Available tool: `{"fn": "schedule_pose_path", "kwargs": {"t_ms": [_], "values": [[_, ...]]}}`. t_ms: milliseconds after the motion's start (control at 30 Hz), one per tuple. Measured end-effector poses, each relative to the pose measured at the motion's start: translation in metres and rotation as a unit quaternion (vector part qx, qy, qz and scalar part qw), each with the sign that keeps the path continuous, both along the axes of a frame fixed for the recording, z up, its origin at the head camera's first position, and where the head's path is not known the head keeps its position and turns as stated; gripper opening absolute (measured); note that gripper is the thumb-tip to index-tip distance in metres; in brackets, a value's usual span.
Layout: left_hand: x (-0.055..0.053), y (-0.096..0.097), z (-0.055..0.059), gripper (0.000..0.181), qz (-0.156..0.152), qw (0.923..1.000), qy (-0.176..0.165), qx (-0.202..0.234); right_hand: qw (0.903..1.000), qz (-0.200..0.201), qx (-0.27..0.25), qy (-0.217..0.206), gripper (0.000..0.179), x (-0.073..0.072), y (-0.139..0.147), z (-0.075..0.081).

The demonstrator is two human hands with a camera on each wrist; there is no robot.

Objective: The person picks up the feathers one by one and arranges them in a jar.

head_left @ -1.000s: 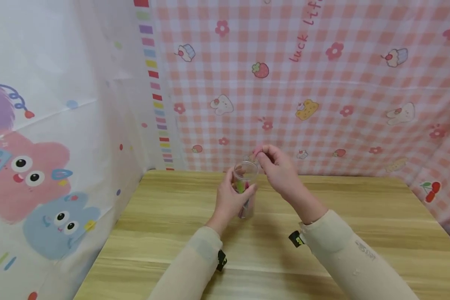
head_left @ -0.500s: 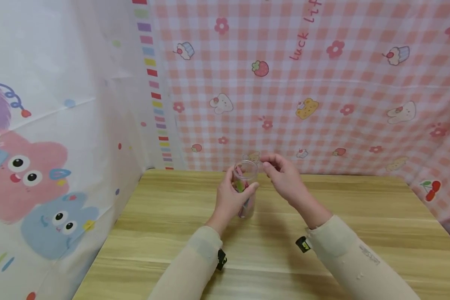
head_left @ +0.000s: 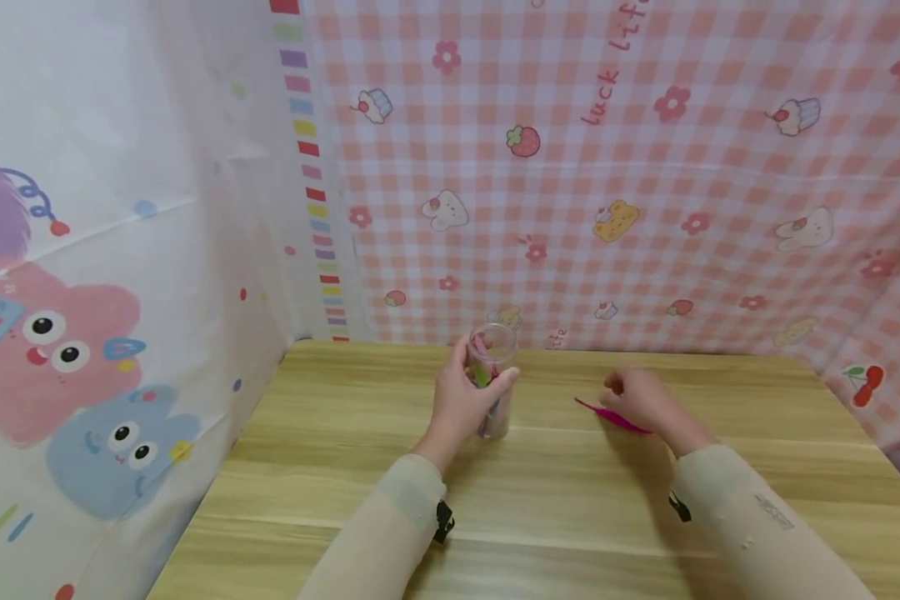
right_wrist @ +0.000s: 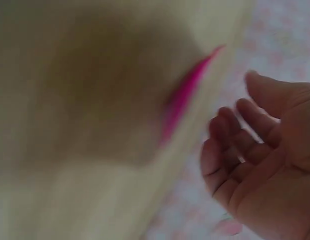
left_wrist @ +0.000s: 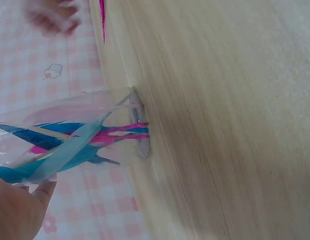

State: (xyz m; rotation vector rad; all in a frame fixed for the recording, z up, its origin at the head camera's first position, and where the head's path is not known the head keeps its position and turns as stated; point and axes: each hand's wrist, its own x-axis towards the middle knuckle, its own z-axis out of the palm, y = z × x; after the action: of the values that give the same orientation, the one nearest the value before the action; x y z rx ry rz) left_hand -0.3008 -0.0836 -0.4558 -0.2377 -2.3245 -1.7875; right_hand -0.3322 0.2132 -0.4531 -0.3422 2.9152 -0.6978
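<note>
My left hand point(head_left: 461, 396) grips a tall clear plastic jar point(head_left: 504, 360) standing on the table. Inside are several feathers, and a light pink one point(head_left: 481, 343) leans near the rim. Through the jar's side in the left wrist view, teal point(left_wrist: 80, 155) and dark blue feathers show with pink quills at the base. Right of the jar, a magenta feather point(head_left: 621, 420) lies on the tabletop. Close over it is my right hand point(head_left: 648, 404), its fingers loosely bent. The right wrist view shows this hand point(right_wrist: 259, 160) holding nothing, thumb apart from the fingers, beside the blurred magenta feather point(right_wrist: 184, 97).
The wood-grain table point(head_left: 555, 517) ends at a pink checked cloth point(head_left: 495, 183) hanging behind it. A white cloth with cartoon prints point(head_left: 157, 292) hangs along the left side.
The light pink feather, first in my right fingers, has dropped into the jar. My right hand has moved right and down to the magenta feather. My left hand stays on the jar.
</note>
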Motion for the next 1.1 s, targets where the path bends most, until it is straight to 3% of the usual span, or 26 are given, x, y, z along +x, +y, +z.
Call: {"fn": "schedule_pose_path", "kwargs": {"t_ms": [133, 467, 633, 833, 967, 1100], "values": [[0.0, -0.001, -0.001, 0.062, -0.001, 1.0, -0.002, -0.006, 0.9966, -0.009, 0.066, -0.049, 0.039, 0.001, 0.021, -0.013], [0.001, 0.001, 0.002, 0.058, -0.001, 0.9999, 0.0, -0.013, 0.9914, -0.001, 0.123, -0.044, 0.01, 0.006, 0.022, -0.02], [0.003, 0.001, 0.002, 0.058, 0.006, 0.9998, 0.0, -0.017, 0.9896, -0.012, 0.138, -0.038, 0.004, 0.01, 0.018, -0.026], [0.003, 0.001, 0.0, 0.061, 0.01, 0.9996, 0.002, -0.025, 0.9919, -0.016, 0.121, -0.036, 0.005, 0.01, 0.014, -0.031], [0.002, 0.001, 0.0, 0.062, 0.002, 0.9996, -0.004, -0.026, 0.9973, -0.015, 0.071, 0.014, 0.01, 0.01, 0.003, -0.013], [0.002, 0.001, 0.001, 0.065, 0.007, 0.9996, -0.011, -0.025, 0.9917, -0.002, 0.015, 0.128, 0.014, 0.014, -0.023, 0.04]]}}
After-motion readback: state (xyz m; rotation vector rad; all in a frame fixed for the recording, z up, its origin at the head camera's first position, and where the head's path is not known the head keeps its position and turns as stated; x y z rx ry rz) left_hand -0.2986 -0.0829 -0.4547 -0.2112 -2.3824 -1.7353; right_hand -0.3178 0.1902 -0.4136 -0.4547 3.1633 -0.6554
